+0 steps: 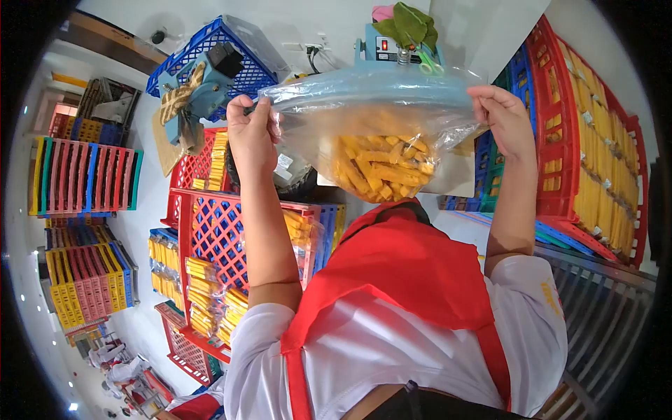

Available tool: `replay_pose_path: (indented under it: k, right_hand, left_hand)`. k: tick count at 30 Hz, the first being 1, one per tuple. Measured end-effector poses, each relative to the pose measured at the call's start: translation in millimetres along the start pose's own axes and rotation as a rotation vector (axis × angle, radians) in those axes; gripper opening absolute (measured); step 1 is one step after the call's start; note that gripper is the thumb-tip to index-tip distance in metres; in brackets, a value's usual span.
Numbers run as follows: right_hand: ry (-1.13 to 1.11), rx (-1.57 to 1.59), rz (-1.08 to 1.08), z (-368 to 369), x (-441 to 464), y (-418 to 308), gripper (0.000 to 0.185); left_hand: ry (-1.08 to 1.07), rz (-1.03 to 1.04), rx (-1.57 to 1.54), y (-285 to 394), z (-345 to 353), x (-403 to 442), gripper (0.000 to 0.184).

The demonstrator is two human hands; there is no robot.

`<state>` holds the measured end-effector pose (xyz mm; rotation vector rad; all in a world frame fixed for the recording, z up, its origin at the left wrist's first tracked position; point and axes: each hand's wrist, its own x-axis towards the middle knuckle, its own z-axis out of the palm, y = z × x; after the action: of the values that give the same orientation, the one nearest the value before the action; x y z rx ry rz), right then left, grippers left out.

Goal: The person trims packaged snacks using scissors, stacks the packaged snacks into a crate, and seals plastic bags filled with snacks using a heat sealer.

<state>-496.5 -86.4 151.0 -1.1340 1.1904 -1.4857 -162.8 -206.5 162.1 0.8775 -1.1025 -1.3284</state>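
Observation:
Between my hands a clear plastic bag (301, 119) is stretched wide by its upper edge. Yellow-orange sticks, like cut snack strips (381, 168), lie piled in its lower part. My left hand (253, 129) pinches the bag's left corner, thumb against fingers. At the opposite corner, my right hand (502, 119) is closed on the plastic in the same way. Just beyond the bag stands a light blue machine with a red switch (385, 45), partly hidden by the plastic. Green-handled scissors (428, 64) and a green cloth (407, 26) rest on it.
Left of me, a red crate (217, 234) stands near packed yellow bags (203, 294). A blue basket (231, 42) sits behind a blue device wrapped with rope (183, 98). Red crates (560, 133) of packed sticks are stacked at right. People (129, 367) are at far lower left.

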Motion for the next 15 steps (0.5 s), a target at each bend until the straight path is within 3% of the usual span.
replay_pose_path:
  k: [5,9,12,14,15]
  right_hand:
    - [0.044,0.037,0.027,-2.7,-0.6,-0.1,0.021]
    - [0.103,0.054,-0.005,7.5,-8.9,-11.8,0.022]
    - [0.076,-0.14,-0.051,7.7,-12.5,-15.3,0.02]
    - [0.044,-0.742,-0.112,-1.0,-15.8,-19.9,0.015]
    - [0.037,-0.744,-0.111,-2.4,-17.6,-21.4,0.015]
  left_hand:
    - [-0.095,-0.025,0.018,10.1,-1.6,-3.7,0.015]
    - [-0.319,-0.049,0.18,27.9,-6.6,-13.4,0.019]
    - [-0.36,-0.058,0.333,41.9,4.0,-23.2,0.014]
    - [-0.489,0.119,1.025,43.4,-6.2,-18.9,0.018]
    - [-0.483,0.115,1.022,44.6,-8.0,-19.7,0.018]
